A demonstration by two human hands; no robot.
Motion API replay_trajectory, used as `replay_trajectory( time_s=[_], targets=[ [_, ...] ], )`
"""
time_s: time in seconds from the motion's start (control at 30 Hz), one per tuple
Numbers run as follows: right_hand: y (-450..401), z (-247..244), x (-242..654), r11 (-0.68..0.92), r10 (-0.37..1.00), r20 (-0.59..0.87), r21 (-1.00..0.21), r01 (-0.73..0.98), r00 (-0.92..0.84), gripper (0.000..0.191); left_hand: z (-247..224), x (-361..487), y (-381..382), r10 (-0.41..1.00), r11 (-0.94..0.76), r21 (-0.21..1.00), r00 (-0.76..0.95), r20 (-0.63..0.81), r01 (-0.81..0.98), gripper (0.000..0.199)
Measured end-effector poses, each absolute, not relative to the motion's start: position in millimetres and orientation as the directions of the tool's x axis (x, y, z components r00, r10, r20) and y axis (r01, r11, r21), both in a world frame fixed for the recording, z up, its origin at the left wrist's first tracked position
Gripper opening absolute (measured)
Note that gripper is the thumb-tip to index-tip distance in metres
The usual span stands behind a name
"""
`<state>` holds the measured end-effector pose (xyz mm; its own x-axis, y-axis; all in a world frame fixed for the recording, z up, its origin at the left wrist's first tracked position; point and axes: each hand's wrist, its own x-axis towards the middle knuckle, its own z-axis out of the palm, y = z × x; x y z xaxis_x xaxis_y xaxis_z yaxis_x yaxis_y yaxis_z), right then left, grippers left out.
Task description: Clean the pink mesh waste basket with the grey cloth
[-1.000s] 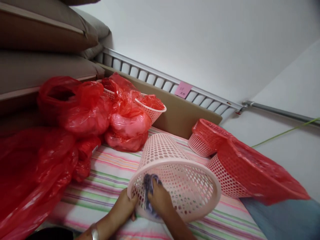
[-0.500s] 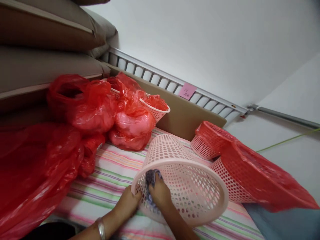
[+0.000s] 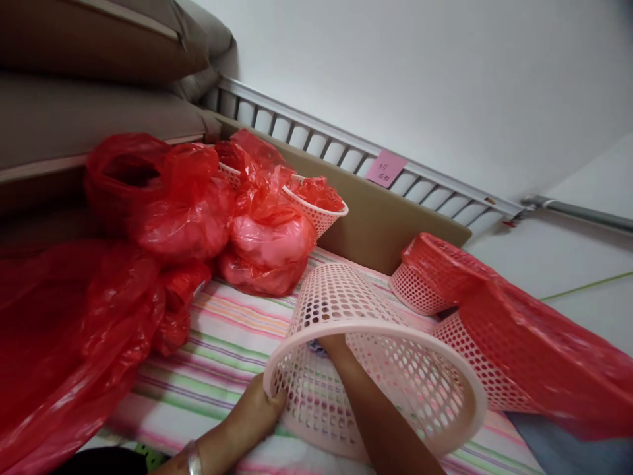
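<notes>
A pink perforated plastic basket (image 3: 341,300) lies on its side on the striped sheet, its wide mouth facing me. At the left of its rim, my left hand (image 3: 264,402) grips the edge, thumb on the inside and fingers behind. My right hand (image 3: 333,343) reaches deep inside, pressing a purplish-grey cloth (image 3: 318,348) to the upper left wall. Most of that hand's fingers are hidden by the rim and wall; dark cloth shows through the holes.
Red plastic bags (image 3: 267,244) crowd the left, some around other baskets. Two more baskets (image 3: 415,287) with red plastic over them lie at the right. Behind run a tan board (image 3: 366,231) and a white railing (image 3: 306,138) bearing a pink note (image 3: 386,168). Stacked cushions (image 3: 99,119) rise upper left.
My right hand has pushed deeper into the basket with the cloth, from near the rim up toward the inner wall. My left hand keeps its hold. The view has shifted slightly.
</notes>
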<state>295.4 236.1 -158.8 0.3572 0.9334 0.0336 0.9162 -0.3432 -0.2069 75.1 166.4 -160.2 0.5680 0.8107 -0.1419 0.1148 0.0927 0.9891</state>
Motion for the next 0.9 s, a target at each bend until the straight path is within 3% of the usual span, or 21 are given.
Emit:
replay_trajectory(
  time_s=[0.17, 0.33, 0.43, 0.53, 0.6, 0.77, 0.9],
  targets=[
    [169.7, -155.9, 257.8, -0.389, 0.917, -0.155, -0.13, 0.912, 0.369, 0.052, -173.9, 79.8, 162.4, 0.794, 0.139, 0.977, 0.571, -0.209, 0.164, 0.022],
    [82.3, -157.3, 227.3, -0.306, 0.947, -0.177, -0.233, 0.923, 0.27, 0.055, -180.0, 86.1, 161.6, 0.791, 0.13, 0.981, 0.582, -0.19, 0.144, 0.028],
    [59.8, -152.4, 230.7, -0.311, 0.944, -0.198, -0.271, 0.911, 0.263, 0.059, -167.7, 83.4, 168.0, 0.824, 0.007, 0.991, 0.561, -0.082, 0.135, 0.022],
    [60.0, -145.6, 234.6, -0.393, 0.918, -0.153, -0.236, 0.889, 0.365, 0.059, -149.2, 76.6, 174.9, 0.852, -0.173, 0.971, 0.521, 0.062, 0.168, 0.018],
    [67.0, -144.2, 231.7, -0.419, 0.908, -0.124, -0.197, 0.886, 0.401, 0.057, -139.9, 72.6, 177.6, 0.84, -0.227, 0.949, 0.537, 0.076, 0.22, 0.02],
    [108.6, -152.5, 227.4, -0.393, 0.917, -0.119, -0.098, 0.914, 0.381, 0.052, -135.5, 68.2, 179.5, 0.821, -0.245, 0.93, 0.569, 0.048, 0.275, 0.026],
    [170.2, -154.2, 248.8, -0.422, 0.906, -0.094, -0.103, 0.901, 0.413, 0.047, -138.4, 65.0, 180.2, 0.818, -0.201, 0.95, 0.575, 0.028, 0.239, 0.028]
  ],
)
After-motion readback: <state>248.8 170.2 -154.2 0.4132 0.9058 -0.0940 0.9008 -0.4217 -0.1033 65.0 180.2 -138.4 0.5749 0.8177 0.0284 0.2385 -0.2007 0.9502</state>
